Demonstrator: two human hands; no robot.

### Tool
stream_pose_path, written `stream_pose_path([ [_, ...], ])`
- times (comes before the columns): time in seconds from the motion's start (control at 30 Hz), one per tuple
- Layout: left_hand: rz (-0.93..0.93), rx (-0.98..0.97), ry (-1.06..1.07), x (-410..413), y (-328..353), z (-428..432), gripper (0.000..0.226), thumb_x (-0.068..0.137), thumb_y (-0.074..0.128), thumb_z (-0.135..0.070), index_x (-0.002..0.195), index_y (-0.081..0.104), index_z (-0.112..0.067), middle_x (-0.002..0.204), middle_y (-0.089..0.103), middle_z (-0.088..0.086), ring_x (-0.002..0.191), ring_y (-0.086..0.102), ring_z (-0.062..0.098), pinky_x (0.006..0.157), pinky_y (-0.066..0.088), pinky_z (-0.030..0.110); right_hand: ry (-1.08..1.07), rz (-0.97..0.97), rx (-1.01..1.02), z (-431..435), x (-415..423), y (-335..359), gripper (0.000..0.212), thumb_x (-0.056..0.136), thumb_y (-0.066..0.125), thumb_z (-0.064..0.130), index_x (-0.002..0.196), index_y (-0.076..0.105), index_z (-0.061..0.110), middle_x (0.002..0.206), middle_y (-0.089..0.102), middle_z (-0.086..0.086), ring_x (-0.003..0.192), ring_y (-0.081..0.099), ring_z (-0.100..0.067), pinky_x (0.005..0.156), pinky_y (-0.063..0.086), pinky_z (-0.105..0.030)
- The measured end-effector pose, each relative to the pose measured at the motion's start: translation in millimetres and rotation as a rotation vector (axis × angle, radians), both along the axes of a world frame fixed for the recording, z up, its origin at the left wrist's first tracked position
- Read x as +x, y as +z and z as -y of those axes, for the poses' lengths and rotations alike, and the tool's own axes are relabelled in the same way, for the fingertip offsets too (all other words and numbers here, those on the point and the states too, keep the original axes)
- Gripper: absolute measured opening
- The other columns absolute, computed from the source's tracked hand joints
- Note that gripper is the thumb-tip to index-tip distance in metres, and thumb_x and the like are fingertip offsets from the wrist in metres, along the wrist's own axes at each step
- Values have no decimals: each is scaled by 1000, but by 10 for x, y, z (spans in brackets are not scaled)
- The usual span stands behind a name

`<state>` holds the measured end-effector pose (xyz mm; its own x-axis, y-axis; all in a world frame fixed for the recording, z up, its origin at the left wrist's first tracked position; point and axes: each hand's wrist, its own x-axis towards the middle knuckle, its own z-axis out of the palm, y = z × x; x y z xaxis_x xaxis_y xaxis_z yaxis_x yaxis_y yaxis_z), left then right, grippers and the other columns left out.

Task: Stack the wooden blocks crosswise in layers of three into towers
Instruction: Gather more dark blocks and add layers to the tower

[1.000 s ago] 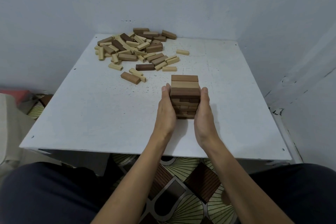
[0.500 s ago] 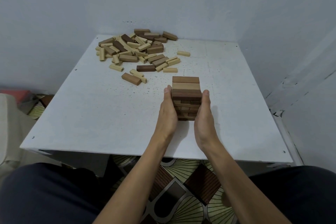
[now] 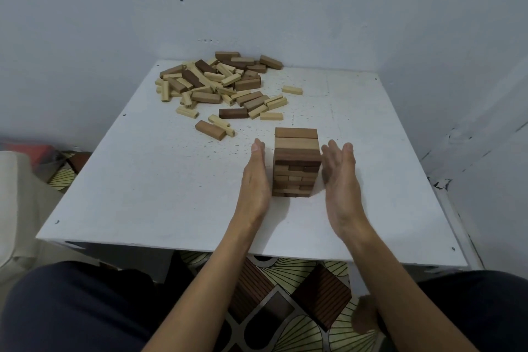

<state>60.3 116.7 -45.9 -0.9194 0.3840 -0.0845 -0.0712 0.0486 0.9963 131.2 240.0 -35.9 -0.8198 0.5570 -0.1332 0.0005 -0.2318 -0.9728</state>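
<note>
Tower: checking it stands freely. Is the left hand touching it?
Cannot tell. Head view: left hand shows table between fingers and tower, but palm and base outlines meet.

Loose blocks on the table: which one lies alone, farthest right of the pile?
The pale block beyond the tower, lying flat by itself; every other loose block lies further left.

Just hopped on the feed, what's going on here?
A person at a white square table is building a tower of brown wooden blocks, several crosswise layers high. Both hands are open and flank it: the left hand close by its left side, the right hand slightly off its right. Neither holds a block. A loose pile of light and dark wooden blocks lies at the far left.
</note>
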Motion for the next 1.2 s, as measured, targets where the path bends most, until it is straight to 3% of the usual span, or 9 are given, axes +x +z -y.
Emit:
stream_pose_path([
  [0.07, -22, -26, 36, -90, 2, 62, 84, 87, 24, -78, 155, 31, -30, 158, 36, -10, 145, 30, 3, 123, 21, 41, -3, 24, 28, -166, -31, 59, 65, 102, 21, 57, 155, 29, 22, 156, 40, 2, 143, 37, -10, 122, 22, -34],
  [0.2, -145, -68, 81, -330, 114, 197, 51, 95, 41, -55, 140, 52, -34, 137, 60, -10, 130, 51, 7, 114, 39, 41, 32, 105, 195, -508, -206, 187, 49, 107, 27, 45, 142, 50, 21, 133, 62, -3, 123, 58, -18, 110, 41, -36],
  [0.33, -324, -198, 70, -632, 234, 293, 28, 101, 54, -27, 127, 64, -27, 120, 68, -10, 111, 60, -3, 96, 50, 23, 134, 161, 506, -739, -530, 338, 28, 106, 43, 28, 122, 65, 20, 111, 71, -2, 101, 68, -16, 93, 53, -29],
  [0.43, -467, -342, 50, -926, 296, 329, 25, 98, 59, -22, 122, 67, -25, 117, 66, -15, 104, 58, -10, 86, 48, 12, 209, 176, 775, -848, -924, 395, 22, 101, 54, 23, 118, 68, 19, 108, 70, 3, 96, 65, -8, 82, 48, -14],
  [0.5, -557, -447, 29, -1139, 321, 336, 26, 96, 61, -20, 120, 69, -25, 119, 66, -12, 106, 59, -1, 89, 51, 21, 261, 151, 926, -882, -1224, 397, 22, 99, 59, 21, 116, 70, 18, 108, 69, 4, 93, 63, -5, 79, 45, -8],
  [0.67, -742, -743, -27, -1597, 293, 311, 23, 90, 66, -17, 111, 72, -23, 107, 66, -5, 96, 57, 12, 75, 44, 21, 470, 73, 1258, -841, -1960, 308, 26, 96, 61, 19, 121, 69, 17, 115, 70, -2, 100, 62, -14, 87, 47, -31],
  [0.73, -780, -829, -47, -1723, 258, 303, 21, 88, 67, -18, 108, 72, -21, 106, 66, -3, 99, 56, 18, 83, 48, 36, 563, 86, 1361, -801, -2203, 293, 27, 96, 60, 20, 122, 68, 19, 120, 69, -2, 107, 60, -18, 88, 43, -31],
  [0.83, -788, -892, -77, -1832, 218, 300, 22, 87, 65, -20, 108, 71, -19, 107, 66, -3, 105, 55, 21, 93, 45, 50, 685, 155, 1394, -768, -2466, 321, 28, 93, 60, 18, 118, 71, 22, 122, 68, 2, 114, 59, -19, 94, 45, -33],
  [1.2, -771, -878, -112, -1970, 136, 318, 20, 86, 67, -18, 105, 70, -19, 100, 67, -3, 100, 57, 24, 88, 46, 48, 820, 297, 1468, -715, -2664, 389, 32, 85, 67, 20, 116, 65, 27, 114, 65, 0, 101, 54, -18, 83, 47, -35],
])
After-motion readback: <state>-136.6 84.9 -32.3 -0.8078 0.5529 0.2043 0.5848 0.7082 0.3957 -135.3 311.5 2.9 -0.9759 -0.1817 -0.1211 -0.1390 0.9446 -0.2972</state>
